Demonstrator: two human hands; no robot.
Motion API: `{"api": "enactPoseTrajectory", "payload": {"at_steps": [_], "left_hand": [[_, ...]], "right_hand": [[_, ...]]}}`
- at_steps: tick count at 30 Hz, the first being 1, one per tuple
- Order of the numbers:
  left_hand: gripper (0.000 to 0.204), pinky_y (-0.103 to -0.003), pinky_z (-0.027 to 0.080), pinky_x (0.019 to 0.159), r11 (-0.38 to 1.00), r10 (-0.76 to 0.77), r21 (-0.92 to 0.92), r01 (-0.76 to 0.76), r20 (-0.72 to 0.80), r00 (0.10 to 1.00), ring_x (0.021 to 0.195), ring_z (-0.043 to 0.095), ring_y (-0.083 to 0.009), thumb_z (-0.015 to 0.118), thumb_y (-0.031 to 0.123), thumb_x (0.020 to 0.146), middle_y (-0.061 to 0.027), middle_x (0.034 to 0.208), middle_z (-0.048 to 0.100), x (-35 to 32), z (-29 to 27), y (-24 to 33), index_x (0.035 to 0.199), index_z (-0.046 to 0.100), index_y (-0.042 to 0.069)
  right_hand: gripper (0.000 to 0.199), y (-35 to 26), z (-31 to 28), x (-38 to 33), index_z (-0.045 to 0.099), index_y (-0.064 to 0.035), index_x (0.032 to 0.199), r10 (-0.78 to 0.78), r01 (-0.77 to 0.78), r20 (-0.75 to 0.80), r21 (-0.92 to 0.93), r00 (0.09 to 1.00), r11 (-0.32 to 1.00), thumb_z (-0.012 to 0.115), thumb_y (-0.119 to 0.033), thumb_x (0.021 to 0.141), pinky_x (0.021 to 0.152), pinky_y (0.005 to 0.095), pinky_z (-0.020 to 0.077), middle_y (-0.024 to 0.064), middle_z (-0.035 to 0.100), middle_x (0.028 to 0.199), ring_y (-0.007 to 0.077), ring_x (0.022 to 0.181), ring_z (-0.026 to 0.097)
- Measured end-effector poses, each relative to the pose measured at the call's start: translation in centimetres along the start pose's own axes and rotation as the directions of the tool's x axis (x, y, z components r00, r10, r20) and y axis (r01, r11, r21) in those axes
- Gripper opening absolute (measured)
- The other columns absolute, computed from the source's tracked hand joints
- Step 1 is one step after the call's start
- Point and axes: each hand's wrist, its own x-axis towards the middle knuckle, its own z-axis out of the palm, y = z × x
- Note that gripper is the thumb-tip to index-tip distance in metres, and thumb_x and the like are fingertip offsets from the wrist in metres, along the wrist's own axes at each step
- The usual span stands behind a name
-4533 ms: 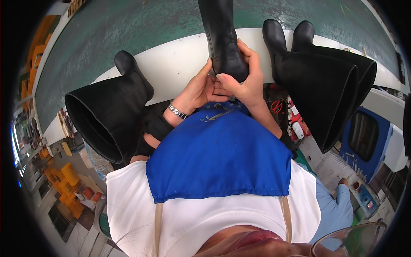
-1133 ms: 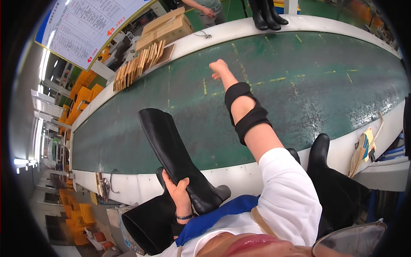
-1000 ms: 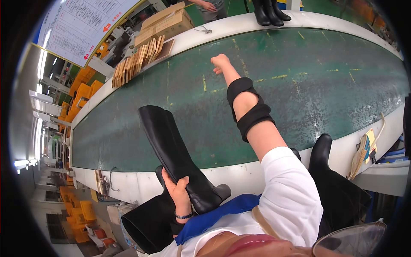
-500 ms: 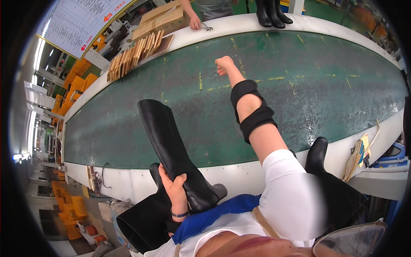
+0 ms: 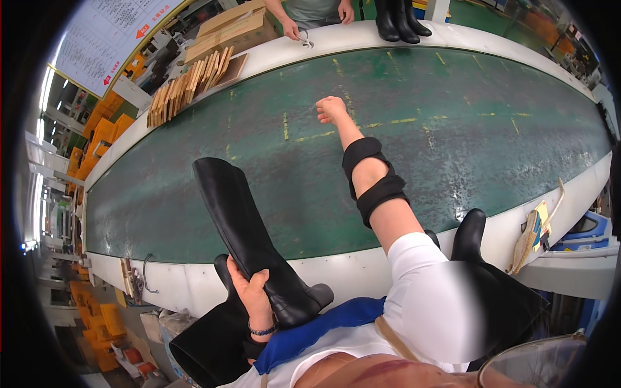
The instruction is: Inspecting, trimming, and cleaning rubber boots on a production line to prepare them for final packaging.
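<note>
A tall black boot (image 5: 236, 207) leans over the near edge of the green belt, its shaft pointing away from me and its heel near my chest. My left hand (image 5: 253, 294) is wrapped around it near the ankle. A second black boot (image 5: 210, 330) lies below and left of that hand, partly covered by it. My right arm, with black bands around the elbow, reaches out over the belt. At its end my right hand (image 5: 332, 110) hovers with fingers loosely bent and slightly apart, with nothing seen in it.
The green belt (image 5: 291, 187) has a white border. More black boots stand at the near right (image 5: 470, 236) and on the far border (image 5: 401, 26). Wooden boards (image 5: 191, 84) stand in a row beside a carton (image 5: 233, 29). Across the belt, a person's hand (image 5: 291, 28) holds a metal tool.
The view has shifted slightly, and the scene sits further left. My right hand's fingers have loosened from a tighter curl. The person opposite shows a second hand. My left hand keeps its boot.
</note>
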Motion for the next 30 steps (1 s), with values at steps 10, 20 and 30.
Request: {"api": "enactPoseTrajectory", "payload": {"at_steps": [10, 20, 30], "left_hand": [[0.071, -0.025, 0.042, 0.088, 0.999, -0.052, 0.016, 0.052, -0.004, 0.999, 0.099, 0.052, -0.0155, 0.053, -0.005, 0.068, -0.0076, 0.116, 0.052, 1.4, 0.9, 0.6, 0.136, 0.034, -0.001], [0.072, -0.028, 0.041, 0.094, 0.993, -0.112, 0.037, 0.113, -0.023, 0.993, 0.107, 0.052, -0.0191, 0.054, -0.005, 0.069, -0.0100, 0.123, 0.051, 1.0, 0.6, 0.6, 0.138, 0.032, -0.002], [0.068, -0.029, 0.043, 0.091, 0.992, -0.053, 0.119, 0.043, 0.078, 0.996, 0.106, 0.051, -0.0174, 0.058, 0.001, 0.070, -0.0104, 0.121, 0.051, 3.5, 1.6, 1.1, 0.134, 0.036, -0.002]], "right_hand": [[0.093, 1.8, -3.5, -1.0, 0.018, -0.0267, 0.148, -0.496, 0.242, -0.209, -0.676, 0.843, 0.696, 0.072, -0.026, 0.073, 0.094, 0.0437, 0.0442, 0.0198, 0.042, 0.137, 0.0382, 0.119, 0.048], [0.058, 1.3, -2.5, -3.0, 0.055, -0.0269, 0.126, -0.979, 0.489, 0.185, -0.864, 0.085, -0.121, 0.070, -0.016, 0.071, 0.103, 0.0508, 0.0372, 0.0114, 0.044, 0.138, 0.0382, 0.124, 0.043], [0.042, -1.0, -3.8, -10.5, 0.058, -0.0035, 0.121, -0.887, 0.779, 0.092, -0.527, 0.451, 0.341, 0.062, -0.007, 0.079, 0.091, 0.0362, 0.0440, 0.0168, 0.062, 0.110, 0.0308, 0.106, 0.057]]}}
